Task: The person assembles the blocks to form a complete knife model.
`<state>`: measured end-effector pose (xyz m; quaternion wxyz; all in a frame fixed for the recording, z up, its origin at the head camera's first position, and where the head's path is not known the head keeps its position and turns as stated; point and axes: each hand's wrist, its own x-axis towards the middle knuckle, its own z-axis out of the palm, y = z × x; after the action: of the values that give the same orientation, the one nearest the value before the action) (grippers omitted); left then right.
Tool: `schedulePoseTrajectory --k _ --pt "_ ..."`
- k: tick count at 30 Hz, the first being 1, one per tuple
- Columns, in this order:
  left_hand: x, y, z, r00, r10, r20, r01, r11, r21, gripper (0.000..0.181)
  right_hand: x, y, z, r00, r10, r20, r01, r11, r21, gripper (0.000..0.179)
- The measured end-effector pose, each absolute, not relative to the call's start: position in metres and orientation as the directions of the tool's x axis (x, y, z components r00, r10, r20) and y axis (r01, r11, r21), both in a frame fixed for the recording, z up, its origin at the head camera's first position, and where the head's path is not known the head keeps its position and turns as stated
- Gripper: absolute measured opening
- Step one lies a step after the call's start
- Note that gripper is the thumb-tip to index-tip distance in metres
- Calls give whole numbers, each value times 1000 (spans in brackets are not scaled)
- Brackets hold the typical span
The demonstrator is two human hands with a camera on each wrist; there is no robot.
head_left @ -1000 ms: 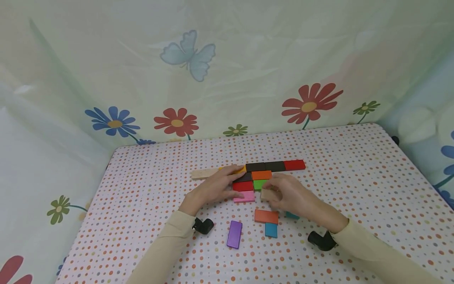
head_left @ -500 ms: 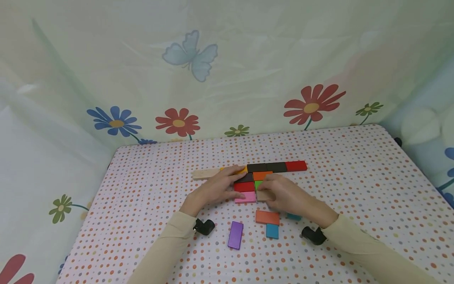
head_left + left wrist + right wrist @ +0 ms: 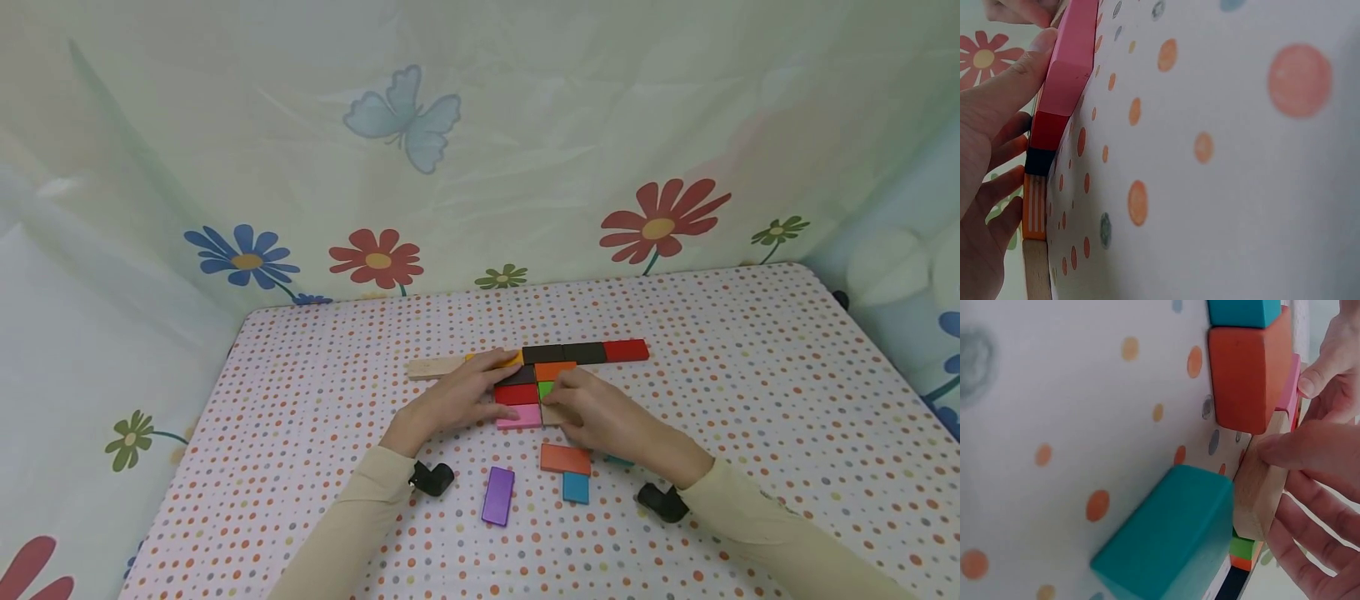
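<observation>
My right hand pinches a plain wooden block, thumb on its near side and fingers along the far side. The block lies flat, its end against a pink block and its long side by a green block. My left hand rests over the blocks' left side, thumb on the pink one, fingers reaching a yellow-orange block. Between them lie a red block and a dark block. An orange block sits beyond the green one.
A row along the back includes a long wooden block, dark blocks and a red end block. Nearer lie an orange-red block, a blue block, a teal block and a purple block on the dotted tablecloth.
My right hand has moved left with the wooden block, bringing it from a small gap up against the pink block. My left hand has stayed in place.
</observation>
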<state>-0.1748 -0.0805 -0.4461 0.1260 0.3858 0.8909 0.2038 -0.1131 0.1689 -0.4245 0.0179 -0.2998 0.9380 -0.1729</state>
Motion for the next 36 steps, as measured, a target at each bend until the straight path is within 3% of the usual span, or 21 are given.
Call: schedulePoseTrajectory --k 19,26,36 --pt "-175 -81 -445 -672 737 -71 630 620 468 76 -104 170 -425 -773 -610 172 -627 696 -349 24" --pt "-174 -82 -445 -671 737 -74 632 622 463 73 -89 148 -417 -557 -785 270 -811 444 -381 28" --pt "-174 -81 -444 -673 735 -82 634 630 449 76 -66 115 -421 -342 -934 100 -893 290 -345 28"
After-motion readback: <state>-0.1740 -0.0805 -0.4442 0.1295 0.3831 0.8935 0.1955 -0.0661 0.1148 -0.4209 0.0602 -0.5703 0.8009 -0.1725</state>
